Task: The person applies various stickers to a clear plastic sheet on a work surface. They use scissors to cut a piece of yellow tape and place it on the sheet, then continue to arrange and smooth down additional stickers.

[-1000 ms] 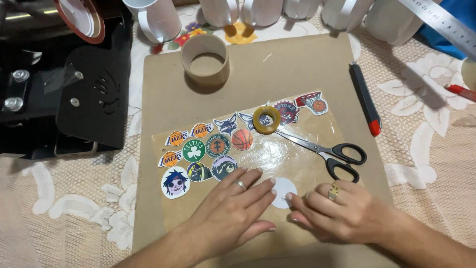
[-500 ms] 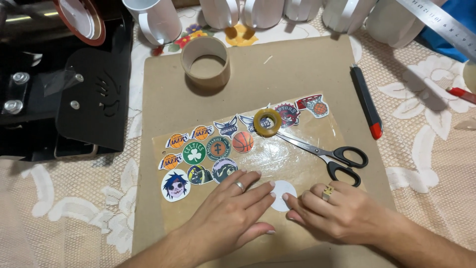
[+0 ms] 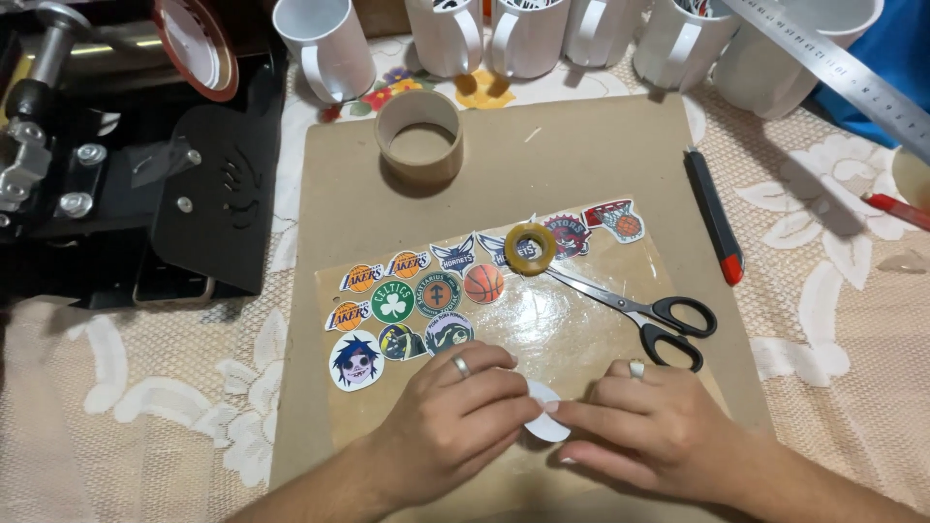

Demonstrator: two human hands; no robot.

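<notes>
A small white round sticker (image 3: 544, 422) lies on a clear glossy sheet (image 3: 552, 320) spread over a brown board (image 3: 562, 155). My left hand (image 3: 455, 418) and my right hand (image 3: 647, 426) meet over it, fingertips pinching its edges; both wear a ring. Several colourful round and shaped stickers (image 3: 417, 295) lie in rows on the sheet, above my left hand. A small yellow tape roll (image 3: 529, 249) rests on the sheet's top edge. Black-handled scissors (image 3: 639, 310) lie shut just above my right hand.
A cardboard tape core (image 3: 418, 136) stands at the board's top. A black and red utility knife (image 3: 714, 215) lies on the right. White mugs (image 3: 465, 34) line the back. A black press machine (image 3: 116, 155) sits at left. A steel ruler (image 3: 833, 68) crosses the top right.
Both hands have drawn closer together over the white sticker; my left fingers now curl onto its left edge instead of lying flat on the sheet.
</notes>
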